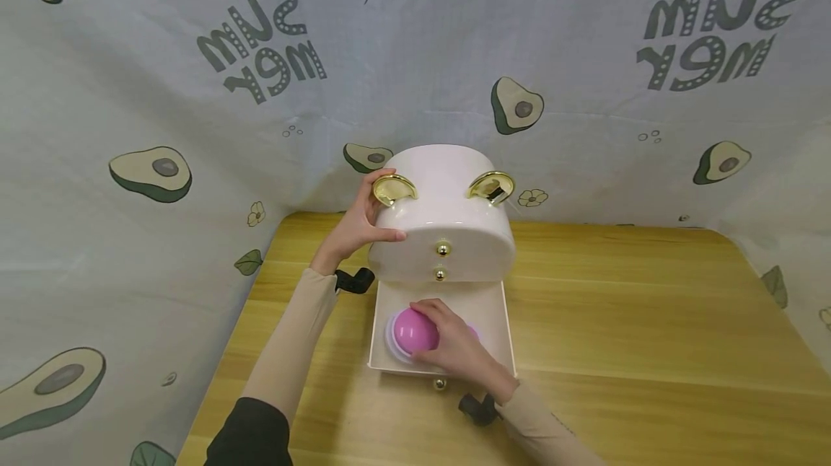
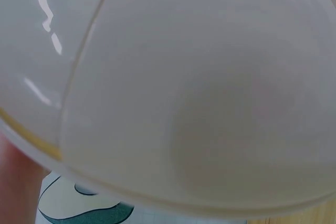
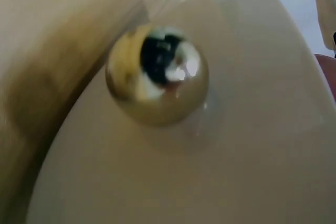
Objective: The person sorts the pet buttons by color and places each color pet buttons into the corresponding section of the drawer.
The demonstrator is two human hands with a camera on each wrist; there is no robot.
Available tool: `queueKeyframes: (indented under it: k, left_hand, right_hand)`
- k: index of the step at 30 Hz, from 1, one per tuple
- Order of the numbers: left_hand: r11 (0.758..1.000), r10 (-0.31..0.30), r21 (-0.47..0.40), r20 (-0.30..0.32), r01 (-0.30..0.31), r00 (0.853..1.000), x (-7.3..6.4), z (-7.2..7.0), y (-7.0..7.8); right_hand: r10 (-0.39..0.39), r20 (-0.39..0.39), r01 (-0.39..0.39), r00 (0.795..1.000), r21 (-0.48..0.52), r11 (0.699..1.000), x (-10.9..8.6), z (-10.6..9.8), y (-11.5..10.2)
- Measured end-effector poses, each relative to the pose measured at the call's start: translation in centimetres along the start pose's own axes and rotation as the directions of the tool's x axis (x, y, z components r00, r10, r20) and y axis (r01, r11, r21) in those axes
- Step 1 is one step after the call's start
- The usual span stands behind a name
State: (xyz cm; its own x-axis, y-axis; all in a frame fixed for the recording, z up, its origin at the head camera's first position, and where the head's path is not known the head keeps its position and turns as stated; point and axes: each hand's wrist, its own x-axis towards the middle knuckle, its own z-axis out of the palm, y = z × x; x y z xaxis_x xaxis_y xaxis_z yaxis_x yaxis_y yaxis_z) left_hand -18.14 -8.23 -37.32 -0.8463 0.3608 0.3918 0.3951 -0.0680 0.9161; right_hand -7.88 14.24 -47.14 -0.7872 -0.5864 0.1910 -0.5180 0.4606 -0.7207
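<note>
A glossy white storage box point(image 1: 444, 199) with gold ears point(image 1: 394, 190) stands on the table, its lower drawer point(image 1: 493, 314) pulled out toward me. My left hand point(image 1: 357, 228) grips the box's left side, thumb on the front and fingers behind the gold ear. Inside the drawer, my right hand point(image 1: 461, 347) holds a pink ball-like thing point(image 1: 412, 330) with a pale purple rim, fingers over its top and thumb at its near side. Part of another pink thing point(image 1: 473, 332) shows behind that hand. The box's white surface point(image 2: 210, 77) fills most of the left wrist view.
Two gold knobs point(image 1: 443, 249) sit on the box front, and another gold knob point(image 3: 157, 77) is on the drawer front. The wooden table point(image 1: 649, 322) stretches to the right. A pale cloth point(image 1: 422, 76) printed with avocados hangs behind the box.
</note>
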Motion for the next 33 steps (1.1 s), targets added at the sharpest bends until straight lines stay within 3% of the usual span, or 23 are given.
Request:
queueKeyframes:
  k: [8,15,26,33]
  left_hand:
    - [1.0,0.01,-0.003,0.017,-0.01,1.0,0.1,-0.1,-0.2]
    - [1.0,0.015,-0.016,0.015,-0.015,1.0,0.1,-0.3,-0.2]
    - [1.0,0.012,-0.01,0.015,-0.012,1.0,0.2,-0.2,-0.2]
    - [1.0,0.015,-0.017,0.01,-0.015,1.0,0.3,-0.1,-0.3]
  right_hand:
    - [-0.002,0.044,0.005,0.999,-0.055,0.998,0.0,-0.2,-0.2]
    - [-0.042,-0.022,0.041,0.999,-0.061,0.997,0.1,-0.5,0.4]
    - [-0.037,-0.148,0.049,0.988,0.076,0.996,-1.0,-2.0,0.6]
    - [-0.033,-0.19,0.072,0.981,0.204,0.976,-2.4,-3.4,0.0]
